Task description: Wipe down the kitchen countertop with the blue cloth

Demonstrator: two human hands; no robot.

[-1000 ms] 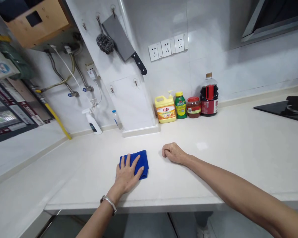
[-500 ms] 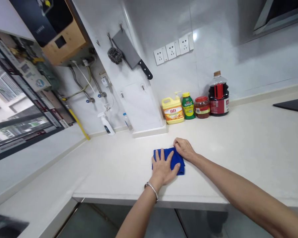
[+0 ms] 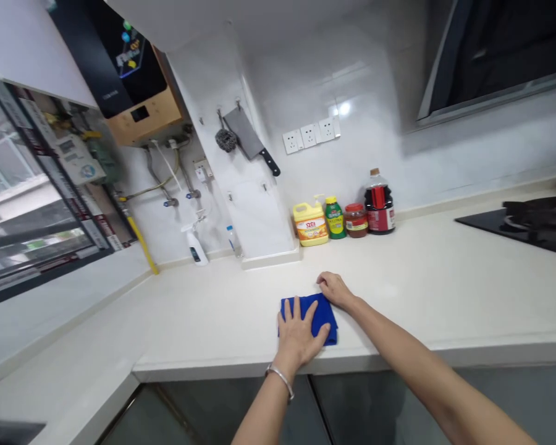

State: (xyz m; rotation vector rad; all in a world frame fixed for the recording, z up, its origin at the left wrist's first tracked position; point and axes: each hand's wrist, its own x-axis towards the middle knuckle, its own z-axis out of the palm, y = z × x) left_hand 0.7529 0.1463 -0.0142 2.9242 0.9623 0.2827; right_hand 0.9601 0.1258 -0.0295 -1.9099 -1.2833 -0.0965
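Observation:
A folded blue cloth (image 3: pixel 325 316) lies on the white countertop near its front edge. My left hand (image 3: pixel 297 330), a silver bangle at its wrist, presses flat on the cloth with fingers spread. Just beyond the cloth's far right corner is my right hand (image 3: pixel 336 290), its fingers curled in and nothing visible in them. Whether its underside touches the cloth or the counter is hard to see.
Against the wall stand a yellow detergent jug (image 3: pixel 311 225), a green bottle (image 3: pixel 335 219), a red-lidded jar (image 3: pixel 356 221) and a dark sauce bottle (image 3: pixel 380 207). A cleaver (image 3: pixel 246 133) hangs on the pillar. A black stove (image 3: pixel 528 219) is at right, a spray bottle (image 3: pixel 194 246) at left.
The view has tilted up and swung right, bringing in more of the stove and range hood. My right hand has shifted slightly off the cloth's corner; my left hand stays flat on it.

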